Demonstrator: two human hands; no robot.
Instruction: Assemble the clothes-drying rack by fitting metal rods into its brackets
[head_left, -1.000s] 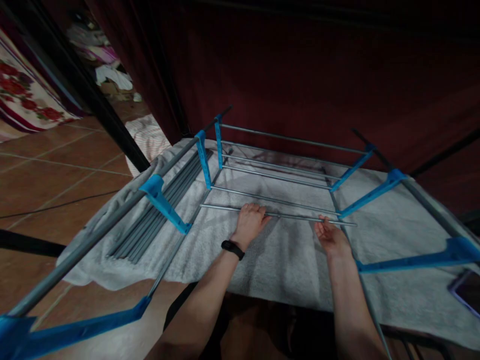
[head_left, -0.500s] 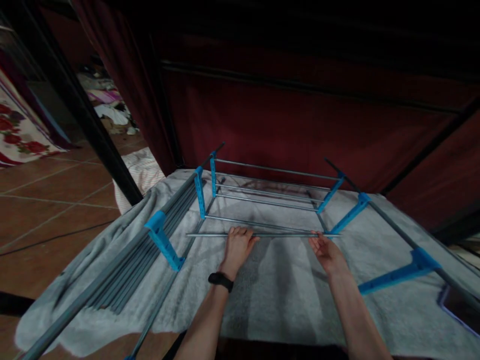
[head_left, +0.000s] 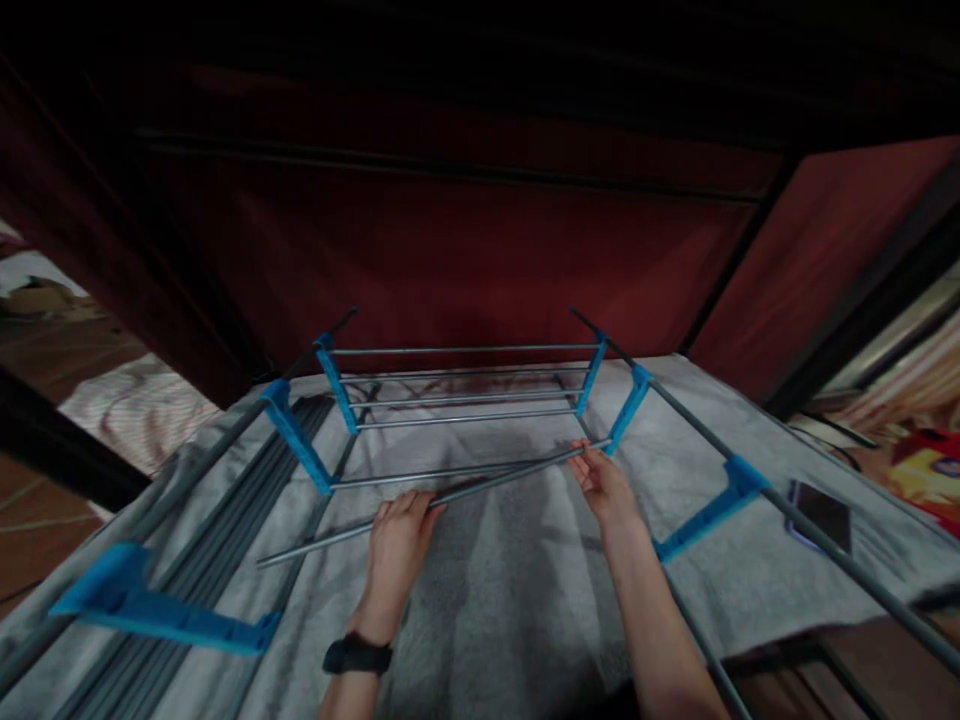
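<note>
A thin grey metal tube (head_left: 487, 483) slants across the middle of a rack frame, its right end higher in the picture. My left hand (head_left: 401, 535), a black band on its wrist, is wrapped round the tube left of centre. Near the right end, my right hand (head_left: 600, 478) pinches it with the fingertips. That end lies close to a blue plastic bracket (head_left: 628, 410) of the frame; whether they touch I cannot tell. On the left side stands a matching blue bracket (head_left: 300, 440). Several crossbars, such as the rear rod (head_left: 465, 350), span the far part of the frame.
Several loose grey tubes (head_left: 217, 520) lie together at the left on a grey blanket (head_left: 480, 620). A phone (head_left: 821, 517) rests on the blanket at the right, beyond the side rail. Dark red cloth (head_left: 465, 260) hangs behind the frame.
My view has turned to the right. The tube, level before, is now tilted with its left end nearer me and its right end by the right bracket. Both hands still hold it.
</note>
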